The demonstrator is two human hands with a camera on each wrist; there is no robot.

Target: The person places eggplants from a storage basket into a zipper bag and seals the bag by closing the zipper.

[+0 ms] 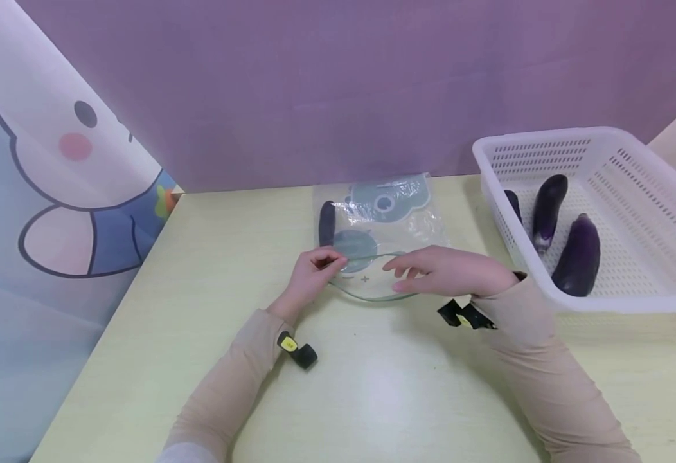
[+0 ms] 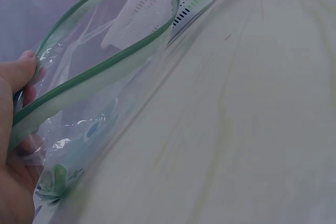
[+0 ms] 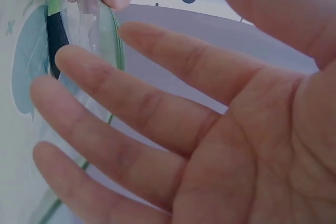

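Observation:
A clear zip bag point(image 1: 384, 228) with a green-edged mouth and a blue-green print lies on the table. Inside its left side is a dark eggplant point(image 1: 326, 225). My left hand point(image 1: 312, 273) pinches the left end of the mouth, thumb curled over the edge in the left wrist view. The bag's mouth point(image 2: 100, 69) gapes wide there. At the mouth's right end, my right hand point(image 1: 444, 270) is close to the green rim. Its fingers point(image 3: 126, 93) are spread and relaxed in the right wrist view, with nothing gripped.
To the right stands a white plastic basket point(image 1: 650, 212) with slotted walls, holding eggplants point(image 1: 578, 257). A purple panel point(image 1: 315, 96) rises behind the pale table point(image 1: 384, 386), and a cartoon-printed sheet point(image 1: 83, 321) hangs along the left.

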